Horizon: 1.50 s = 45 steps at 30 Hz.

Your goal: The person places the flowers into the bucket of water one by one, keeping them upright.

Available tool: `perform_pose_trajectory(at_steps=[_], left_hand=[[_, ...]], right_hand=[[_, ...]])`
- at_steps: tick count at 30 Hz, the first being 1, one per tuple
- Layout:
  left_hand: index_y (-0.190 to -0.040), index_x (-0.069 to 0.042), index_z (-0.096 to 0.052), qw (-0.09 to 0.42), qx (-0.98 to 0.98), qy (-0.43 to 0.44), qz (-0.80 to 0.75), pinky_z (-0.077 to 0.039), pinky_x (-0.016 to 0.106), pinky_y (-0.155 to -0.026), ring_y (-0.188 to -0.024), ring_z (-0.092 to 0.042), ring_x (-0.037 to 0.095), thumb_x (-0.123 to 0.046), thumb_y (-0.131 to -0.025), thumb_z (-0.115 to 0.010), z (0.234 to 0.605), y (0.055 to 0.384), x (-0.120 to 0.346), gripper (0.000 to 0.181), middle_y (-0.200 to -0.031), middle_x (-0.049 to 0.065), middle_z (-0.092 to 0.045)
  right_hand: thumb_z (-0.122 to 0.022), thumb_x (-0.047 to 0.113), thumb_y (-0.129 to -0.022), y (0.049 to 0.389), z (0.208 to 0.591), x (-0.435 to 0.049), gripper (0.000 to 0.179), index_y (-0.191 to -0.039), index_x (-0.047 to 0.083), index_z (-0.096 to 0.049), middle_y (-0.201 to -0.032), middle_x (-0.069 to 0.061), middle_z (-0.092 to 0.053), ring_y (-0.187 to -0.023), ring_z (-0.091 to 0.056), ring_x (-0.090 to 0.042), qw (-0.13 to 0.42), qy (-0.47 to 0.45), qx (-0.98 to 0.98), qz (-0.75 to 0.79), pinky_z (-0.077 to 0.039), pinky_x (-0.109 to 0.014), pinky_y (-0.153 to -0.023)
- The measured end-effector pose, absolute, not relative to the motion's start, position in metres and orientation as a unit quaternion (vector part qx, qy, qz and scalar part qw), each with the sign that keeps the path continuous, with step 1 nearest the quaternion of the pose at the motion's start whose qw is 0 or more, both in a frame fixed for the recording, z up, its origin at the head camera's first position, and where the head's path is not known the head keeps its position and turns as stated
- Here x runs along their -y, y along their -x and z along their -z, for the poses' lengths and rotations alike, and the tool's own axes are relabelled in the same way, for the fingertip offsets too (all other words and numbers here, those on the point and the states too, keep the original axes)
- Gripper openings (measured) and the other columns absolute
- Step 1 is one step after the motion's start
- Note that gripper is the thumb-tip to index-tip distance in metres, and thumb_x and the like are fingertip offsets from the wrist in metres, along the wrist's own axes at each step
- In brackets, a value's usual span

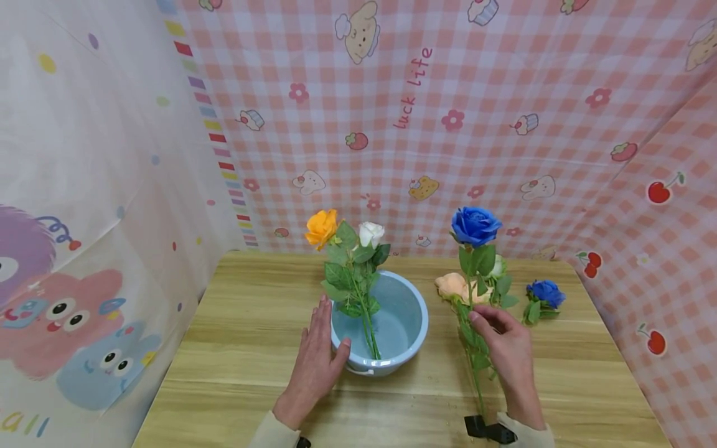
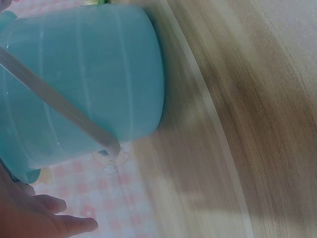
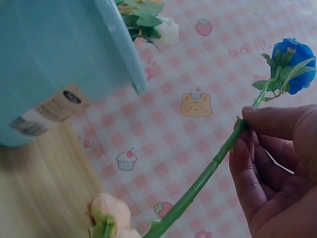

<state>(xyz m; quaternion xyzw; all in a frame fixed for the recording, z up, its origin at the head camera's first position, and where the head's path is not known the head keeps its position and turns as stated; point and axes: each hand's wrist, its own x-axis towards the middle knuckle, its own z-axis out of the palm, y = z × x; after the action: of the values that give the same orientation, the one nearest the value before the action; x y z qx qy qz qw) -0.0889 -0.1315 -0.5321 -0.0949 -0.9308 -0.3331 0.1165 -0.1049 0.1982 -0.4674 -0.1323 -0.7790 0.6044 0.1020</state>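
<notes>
In the head view, the red words "luck life" stand on the pink checked cloth, toward one o'clock from the picture's centre, climbing steeply toward one o'clock themselves (all in lower case, handwritten in manner). The same words show paler in the right wrist view, toward two o'clock. Out toward eight o'clock in the head view, the white cloth bears coloured letters that look like "all", close to the picture's edge. In the right wrist view, toward nine o'clock, a brown and whitish label sits on the blue bucket; its print and the dark oval on it are too blurred to read.
</notes>
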Motion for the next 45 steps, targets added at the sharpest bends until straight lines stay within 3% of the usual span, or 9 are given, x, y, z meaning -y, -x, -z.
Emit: perform_pose_trajectory(at_steps=[14, 21, 34, 45], left_hand=[[-0.165, -0.004, -0.015, 0.119, 0.931, 0.095, 0.331, -0.028, 0.075, -0.112, -0.154, -0.021, 0.043, -0.032, -0.102, -0.057, 0.532, 0.089, 0.131, 0.081, -0.173, 0.013, -0.013], [-0.166, -0.005, -0.014, 0.107, 0.932, 0.091, 0.335, -0.026, 0.073, -0.114, -0.156, -0.018, 0.039, -0.037, -0.104, -0.053, 0.531, 0.088, 0.132, 0.081, -0.174, 0.010, -0.010], [-0.166, -0.005, -0.013, 0.105, 0.931, 0.090, 0.338, -0.025, 0.073, -0.115, -0.156, -0.018, 0.040, -0.035, -0.103, -0.055, 0.531, 0.088, 0.132, 0.081, -0.174, 0.010, -0.010], [-0.166, -0.004, -0.015, 0.112, 0.929, 0.093, 0.341, -0.026, 0.075, -0.113, -0.155, -0.019, 0.041, -0.031, -0.102, -0.058, 0.532, 0.089, 0.132, 0.081, -0.173, 0.011, -0.012]], right_hand=[[-0.076, 0.013, -0.095, 0.109, 0.453, -0.179, 0.023, -0.112, -0.003, -0.075, -0.102, -0.003, -0.076, -0.093, -0.068, -0.005, 0.132, 0.102, 0.759, -0.630, -0.055, -0.017, -0.075], [-0.077, 0.017, -0.095, 0.112, 0.443, -0.169, 0.024, -0.112, 0.000, -0.076, -0.096, 0.005, -0.074, -0.093, -0.068, -0.007, 0.141, 0.091, 0.759, -0.629, -0.055, -0.017, -0.075], [-0.078, 0.020, -0.094, 0.120, 0.421, -0.152, 0.024, -0.109, 0.002, -0.076, -0.102, 0.003, -0.074, -0.097, -0.068, -0.013, 0.155, 0.065, 0.740, -0.652, -0.056, -0.019, -0.077], [-0.077, 0.015, -0.094, 0.126, 0.407, -0.141, 0.021, -0.108, -0.001, -0.075, -0.095, 0.000, -0.074, -0.089, -0.071, -0.012, 0.168, 0.039, 0.730, -0.661, -0.059, -0.021, -0.077]])
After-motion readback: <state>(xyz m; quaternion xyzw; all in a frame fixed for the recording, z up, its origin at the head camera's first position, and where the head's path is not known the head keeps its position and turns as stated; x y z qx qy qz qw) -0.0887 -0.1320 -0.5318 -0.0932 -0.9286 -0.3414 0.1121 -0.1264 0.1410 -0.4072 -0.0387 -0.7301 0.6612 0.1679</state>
